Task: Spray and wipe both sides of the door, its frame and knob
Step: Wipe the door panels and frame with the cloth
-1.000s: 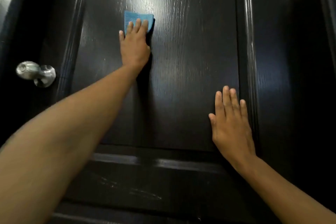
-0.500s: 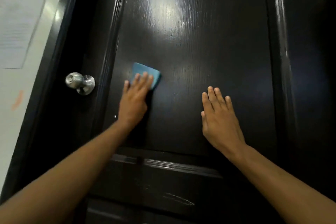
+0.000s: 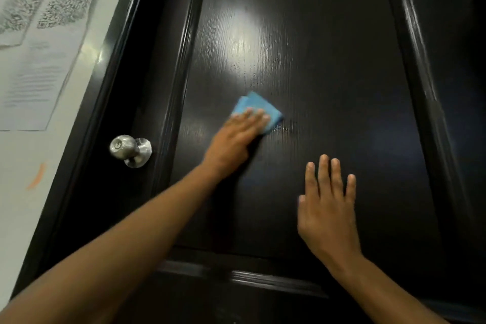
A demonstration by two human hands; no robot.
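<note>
Pressing a folded blue cloth (image 3: 259, 110) flat against a glossy dark door (image 3: 328, 66), the left hand (image 3: 234, 142) lies with fingers straight over the cloth's lower edge, on the tall centre panel. The cloth's corners point up and right, like a tilted diamond. The right hand (image 3: 328, 216) rests open on the same panel, lower and to the right, fingers spread and pointing up, holding nothing. A round silver knob (image 3: 130, 150) sticks out left of the cloth, beyond a raised moulding. Further left, the dark frame (image 3: 105, 81) meets a pale wall (image 3: 15, 205) with printed papers (image 3: 44, 55) stuck to it.
</note>
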